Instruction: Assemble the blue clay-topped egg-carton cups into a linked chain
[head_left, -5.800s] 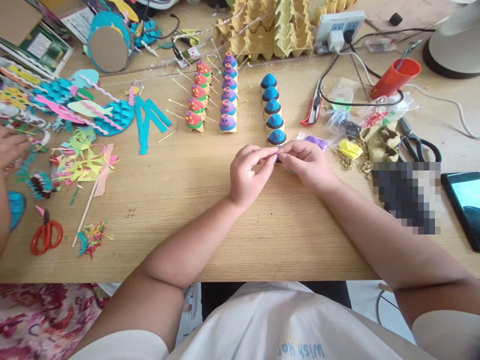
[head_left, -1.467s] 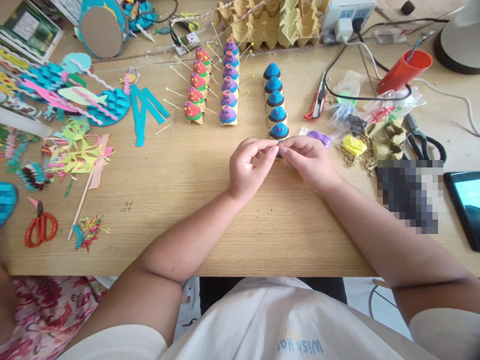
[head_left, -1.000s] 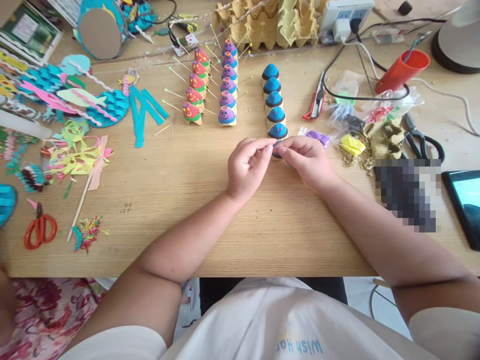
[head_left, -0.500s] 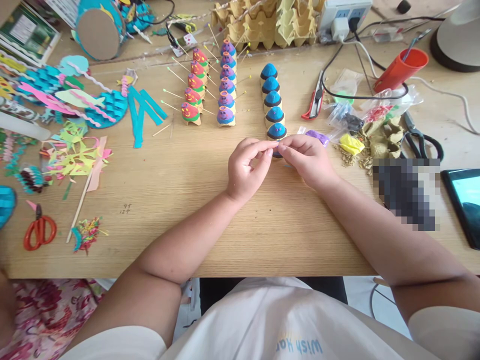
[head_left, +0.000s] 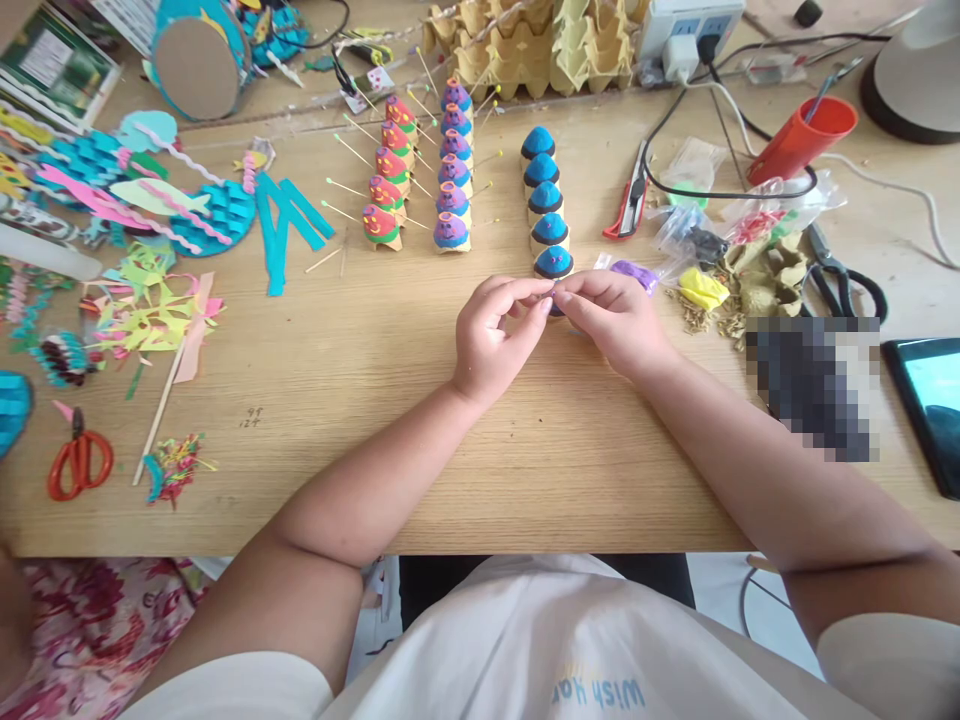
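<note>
My left hand (head_left: 499, 335) and my right hand (head_left: 616, 318) meet fingertip to fingertip just before the row of egg-carton cups topped with blue clay (head_left: 553, 262). Both are closed in a pinch. A tiny purple speck shows between the fingertips; whether it is held or belongs to the cup behind is unclear. The nearest cup is mostly hidden by my fingers. Two small purple dots mark the blue cap just beyond. Purple clay (head_left: 634, 275) lies beside my right hand, with yellow clay (head_left: 703, 289) farther right.
Two rows of painted cups, red-green (head_left: 382, 228) and purple-blue (head_left: 451, 232), bristle with pins. A utility knife (head_left: 628, 205), black-handled scissors (head_left: 840, 280) and a red cup (head_left: 806, 138) are right. Orange scissors (head_left: 79, 466) and paper crafts lie left. Another person's floral clothing (head_left: 105, 630) shows lower left.
My fingertips have shifted very slightly, and a purple speck shows more clearly between them. The arms and the things on the table look unmoved.
</note>
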